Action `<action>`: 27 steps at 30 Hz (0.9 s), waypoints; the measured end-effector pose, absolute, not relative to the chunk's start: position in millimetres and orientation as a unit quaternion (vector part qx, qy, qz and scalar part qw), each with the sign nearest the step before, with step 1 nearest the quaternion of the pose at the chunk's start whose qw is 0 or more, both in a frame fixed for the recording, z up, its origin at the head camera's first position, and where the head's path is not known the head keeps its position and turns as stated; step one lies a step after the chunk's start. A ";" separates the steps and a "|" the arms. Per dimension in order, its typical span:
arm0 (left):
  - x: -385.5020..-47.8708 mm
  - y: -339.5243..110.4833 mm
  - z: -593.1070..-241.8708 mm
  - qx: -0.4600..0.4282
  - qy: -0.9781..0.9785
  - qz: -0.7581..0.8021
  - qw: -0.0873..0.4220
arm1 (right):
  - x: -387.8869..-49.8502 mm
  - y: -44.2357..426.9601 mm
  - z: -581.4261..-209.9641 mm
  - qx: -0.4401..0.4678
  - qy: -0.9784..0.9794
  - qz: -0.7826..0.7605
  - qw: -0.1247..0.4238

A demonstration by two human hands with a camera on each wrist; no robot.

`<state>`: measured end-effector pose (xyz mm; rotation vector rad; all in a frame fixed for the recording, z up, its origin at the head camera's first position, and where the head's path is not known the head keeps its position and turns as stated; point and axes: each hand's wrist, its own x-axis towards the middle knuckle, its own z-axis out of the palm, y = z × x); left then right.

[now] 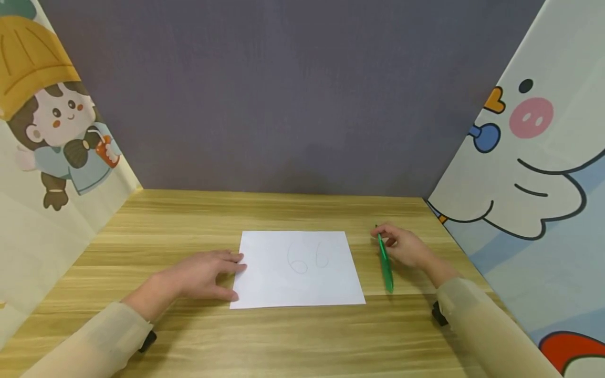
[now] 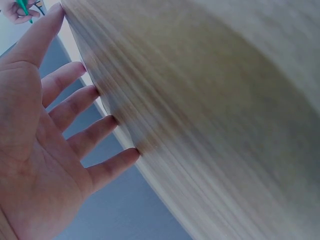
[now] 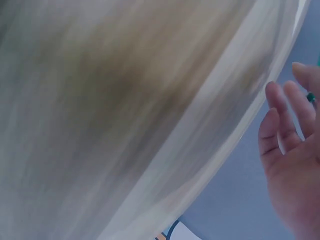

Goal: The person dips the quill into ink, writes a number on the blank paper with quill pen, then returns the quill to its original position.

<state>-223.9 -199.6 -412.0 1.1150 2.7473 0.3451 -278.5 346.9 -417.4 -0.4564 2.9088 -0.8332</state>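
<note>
A white sheet of paper (image 1: 264,283) lies on the wooden table, bearing two thin grey marks shaped like the figure 6. The fingertips and thumb of my left hand (image 1: 203,275) rest on the sheet's left edge; in the left wrist view its fingers are spread and nearly straight. To the right of the paper, my right hand (image 1: 407,249) holds a slim green pen (image 1: 386,270) between thumb and fingers. The pen slants with its thicker green end toward me and its thin dark end pointing away. The right wrist view shows only part of that hand (image 3: 295,165).
A grey panel (image 1: 283,94) rises along the back edge of the wooden table (image 1: 283,341). Side panels with cartoon prints stand left (image 1: 28,236) and right (image 1: 567,273). A dark strap piece (image 1: 439,313) sits at the right wrist.
</note>
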 end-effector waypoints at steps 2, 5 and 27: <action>-223.8 -199.7 -412.4 0.372 0.918 0.117 0.079 | -278.7 348.6 -418.3 -0.160 0.954 -0.249 0.045; -222.9 -200.0 -411.7 0.373 0.917 0.119 0.078 | -279.0 350.1 -419.9 -0.173 0.961 -0.212 0.047; -221.0 -200.3 -410.3 0.376 0.915 0.127 0.076 | -275.4 340.4 -421.2 -0.255 0.958 -0.126 0.042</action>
